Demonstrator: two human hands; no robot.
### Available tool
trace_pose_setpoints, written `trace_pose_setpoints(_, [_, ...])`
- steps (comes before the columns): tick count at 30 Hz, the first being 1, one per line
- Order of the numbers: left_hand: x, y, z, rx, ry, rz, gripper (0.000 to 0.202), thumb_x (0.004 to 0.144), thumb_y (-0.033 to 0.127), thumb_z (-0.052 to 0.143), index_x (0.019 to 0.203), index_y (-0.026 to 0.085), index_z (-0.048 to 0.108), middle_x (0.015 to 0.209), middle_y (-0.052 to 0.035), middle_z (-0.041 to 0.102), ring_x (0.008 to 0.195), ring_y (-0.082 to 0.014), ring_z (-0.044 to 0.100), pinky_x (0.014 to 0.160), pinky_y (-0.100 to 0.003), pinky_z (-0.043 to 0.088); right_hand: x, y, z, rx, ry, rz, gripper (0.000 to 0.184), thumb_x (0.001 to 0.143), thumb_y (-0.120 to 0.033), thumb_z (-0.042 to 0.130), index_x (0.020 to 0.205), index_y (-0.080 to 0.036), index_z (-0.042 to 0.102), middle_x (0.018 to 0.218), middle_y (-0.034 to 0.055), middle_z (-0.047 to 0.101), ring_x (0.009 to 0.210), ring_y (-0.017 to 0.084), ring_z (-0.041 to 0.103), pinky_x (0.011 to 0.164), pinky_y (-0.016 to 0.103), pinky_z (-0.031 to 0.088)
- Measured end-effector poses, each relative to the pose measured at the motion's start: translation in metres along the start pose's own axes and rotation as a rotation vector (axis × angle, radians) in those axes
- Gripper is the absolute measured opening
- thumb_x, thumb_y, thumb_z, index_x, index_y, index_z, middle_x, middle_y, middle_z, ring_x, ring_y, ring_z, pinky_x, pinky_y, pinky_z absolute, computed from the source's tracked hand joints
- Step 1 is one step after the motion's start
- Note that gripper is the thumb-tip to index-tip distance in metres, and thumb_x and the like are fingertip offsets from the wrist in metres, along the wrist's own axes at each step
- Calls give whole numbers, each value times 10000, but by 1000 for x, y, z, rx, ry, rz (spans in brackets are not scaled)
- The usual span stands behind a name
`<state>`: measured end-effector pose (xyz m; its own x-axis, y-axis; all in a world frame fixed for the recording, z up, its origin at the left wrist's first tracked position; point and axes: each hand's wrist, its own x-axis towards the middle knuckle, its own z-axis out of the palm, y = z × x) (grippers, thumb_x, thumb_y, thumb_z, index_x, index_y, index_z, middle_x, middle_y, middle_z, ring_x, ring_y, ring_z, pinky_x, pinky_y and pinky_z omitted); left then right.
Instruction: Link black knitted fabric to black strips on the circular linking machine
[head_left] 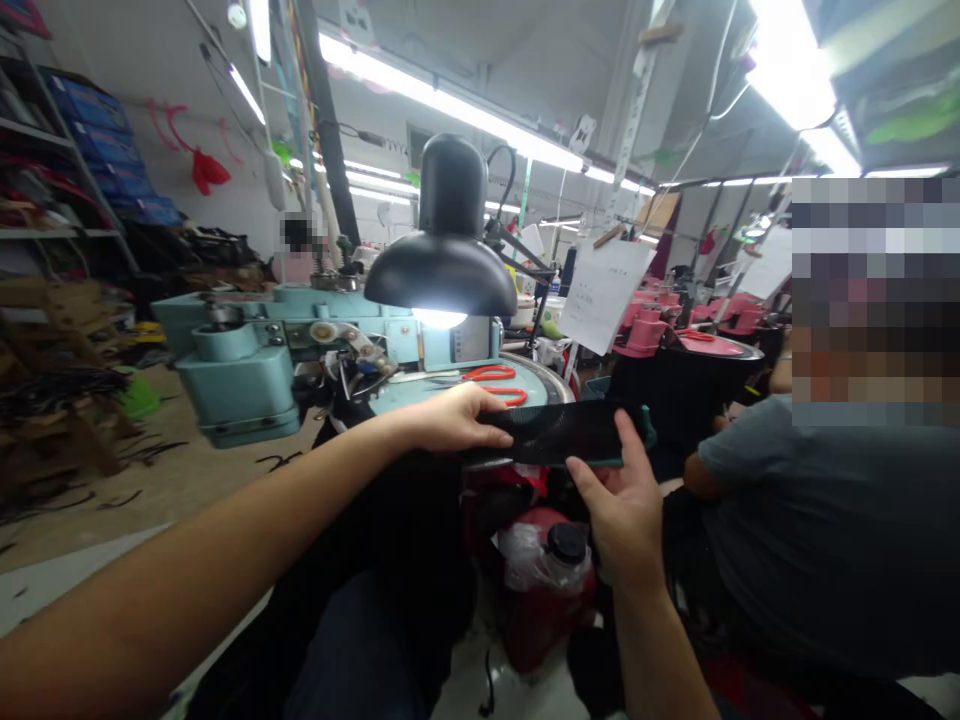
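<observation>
Stretched between my hands is a black knitted piece (562,432), long and flat like a sock, with teal at its right end and lower edge. My left hand (463,418) pinches its left end, thumb on top. On the right end, my right hand (626,505) grips it with thumb and forefinger; the other fingers are partly hidden. Just behind the fabric, red-handled scissors (491,374) lie on the round light-blue plate (397,397) of a machine. A black lamp (442,265) shines down over that plate.
The turquoise machine (236,385) stands at the left. Below the fabric is a red container (529,610) with a black cap. A co-worker in a grey shirt (832,500) sits close on the right. Paper sheets (606,290) hang behind, near pink machines (645,325).
</observation>
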<state>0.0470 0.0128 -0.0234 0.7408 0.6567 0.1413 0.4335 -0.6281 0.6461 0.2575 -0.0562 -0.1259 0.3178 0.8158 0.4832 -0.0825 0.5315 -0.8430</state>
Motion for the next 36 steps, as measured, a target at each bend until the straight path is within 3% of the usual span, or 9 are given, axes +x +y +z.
trace_pose_setpoints(7, [0, 2, -3, 84, -2, -1, 284, 809, 272, 640, 1057, 166, 726, 1170, -48, 705, 1117, -228, 605, 966, -271, 437, 0, 20, -3, -87, 143, -27, 752, 774, -321, 753, 1450, -169, 460, 1205, 133, 705, 1000, 246, 713, 949, 451, 558])
trace_pose_setpoints(10, [5, 8, -3, 129, -20, -53, 279, 772, 182, 599, 1022, 169, 722, 1130, -32, 710, 1043, -219, 629, 902, -259, 462, 5, 30, 3, -374, 128, -318, 455, 844, -305, 659, 1275, -162, 642, 1109, 126, 738, 988, 259, 710, 976, 485, 530])
trace_pose_setpoints(13, [9, 14, 0, 171, 7, -115, 218, 731, 129, 548, 876, 163, 708, 910, -17, 715, 891, -201, 645, 789, -240, 471, 14, 25, 7, -595, -157, -594, 330, 843, -257, 613, 1156, -262, 716, 1224, 73, 702, 1207, 296, 610, 1134, 588, 318])
trace_pose_setpoints(16, [6, 14, 2, 96, 31, -111, 234, 754, 168, 552, 937, 187, 696, 912, -5, 709, 850, -185, 644, 736, -225, 467, 22, 10, 8, -622, -406, -523, 484, 893, -289, 530, 1376, -277, 558, 1435, 74, 553, 1366, 313, 461, 1149, 623, 247])
trace_pose_setpoints(20, [1, 7, 3, -27, -2, -130, 216, 783, 299, 630, 935, 168, 710, 828, 3, 700, 712, -153, 616, 626, -213, 442, 24, 5, -5, -349, -76, -208, 606, 901, -396, 567, 1457, -180, 461, 1280, 136, 662, 1114, 279, 654, 942, 443, 532])
trace_pose_setpoints(23, [2, 3, 4, 62, 33, -63, 177, 779, 326, 672, 781, 153, 709, 700, 25, 652, 663, -129, 574, 634, -206, 423, 11, 11, -20, -217, 65, -35, 737, 815, -430, 697, 1457, -156, 459, 1044, 117, 756, 813, 227, 715, 758, 364, 590])
trace_pose_setpoints(26, [4, 1, 5, 46, 1, -4, 181, 786, 339, 687, 806, 162, 721, 732, 21, 674, 699, -136, 588, 694, -213, 434, -5, 14, -30, -175, 137, 47, 819, 739, -423, 786, 1453, -177, 468, 888, 72, 773, 670, 194, 703, 659, 317, 593])
trace_pose_setpoints(32, [2, 0, 0, 80, 34, -10, 151, 811, 295, 642, 853, 165, 705, 783, 9, 676, 746, -150, 589, 727, -219, 437, -4, 19, -18, -273, 192, -44, 694, 780, -395, 764, 1407, -212, 531, 955, 83, 770, 734, 207, 723, 729, 349, 600])
trace_pose_setpoints(36, [9, 7, -5, 87, 7, -93, 135, 772, 219, 613, 867, 173, 697, 843, 9, 679, 783, -162, 596, 712, -214, 437, 7, 25, -1, -500, 90, -401, 435, 859, -354, 666, 1259, -183, 665, 1085, 118, 746, 1048, 302, 683, 1009, 545, 475])
